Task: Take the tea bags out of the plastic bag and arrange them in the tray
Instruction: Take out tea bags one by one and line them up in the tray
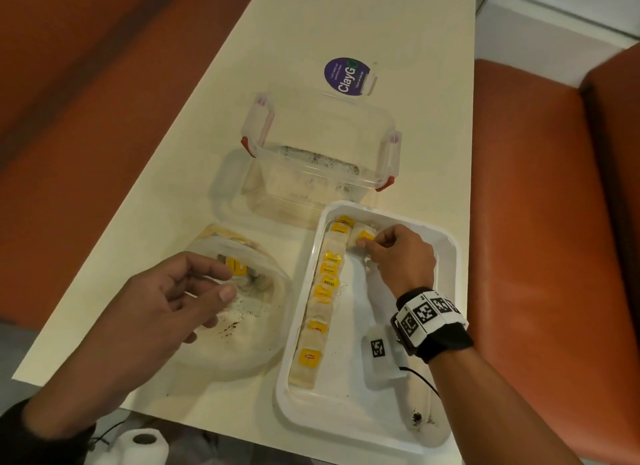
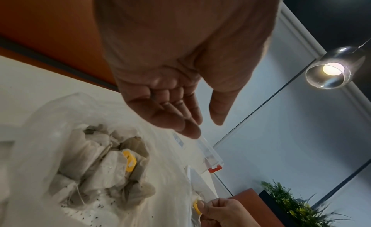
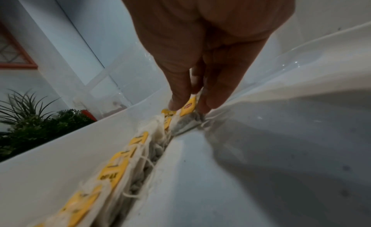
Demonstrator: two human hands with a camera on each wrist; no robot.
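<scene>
A white tray [image 1: 446, 256] sits at the table's near right, with a row of yellow-tagged tea bags [image 1: 325, 284] along its left wall. My right hand [image 1: 370, 244] is at the tray's far end, pinching one tea bag [image 1: 362, 237] by its yellow tag [image 3: 188, 106] beside the top of the row [image 3: 120, 165]. The clear plastic bag [image 1: 256, 340] lies left of the tray with several tea bags [image 2: 112, 168] inside. My left hand [image 1: 221, 284] hovers over the bag's mouth, fingers loosely extended and empty [image 2: 200, 124].
A clear lidded container [image 1: 322, 153] with red clips stands behind the tray and bag. A purple round sticker [image 1: 346, 75] lies farther back. Orange bench seats flank the cream table [image 1: 346, 21]. A tissue roll [image 1: 145, 444] sits below the near edge.
</scene>
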